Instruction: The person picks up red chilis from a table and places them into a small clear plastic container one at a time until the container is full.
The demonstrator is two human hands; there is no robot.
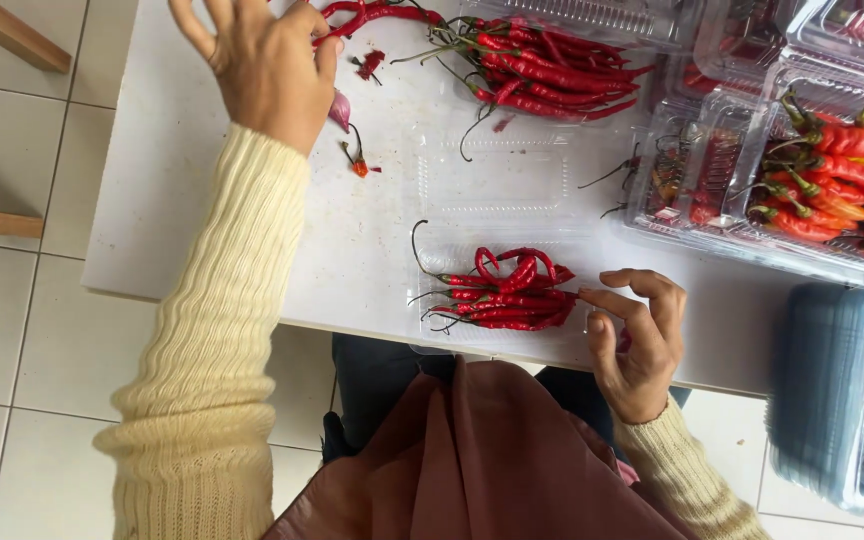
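Chilli-packing spot: white table (182,190), clear clamshell trays (697,190) (tiled floor (22,340))

Open clear plastic clamshell tray (492,200) flat on white desk (172,180), centre of frame, lid half empty toward top. Small bundle of thin red chilies (507,295) in lower half, lying roughly sideways, dark curly stems pointing left, tips at right touching fingertips of right hand (637,340). Loose curled red chilies (372,12) at top centre, touching left hand (267,65).

White table (182,200), pale tiled floor (12,330), wooden furniture legs (2,30)
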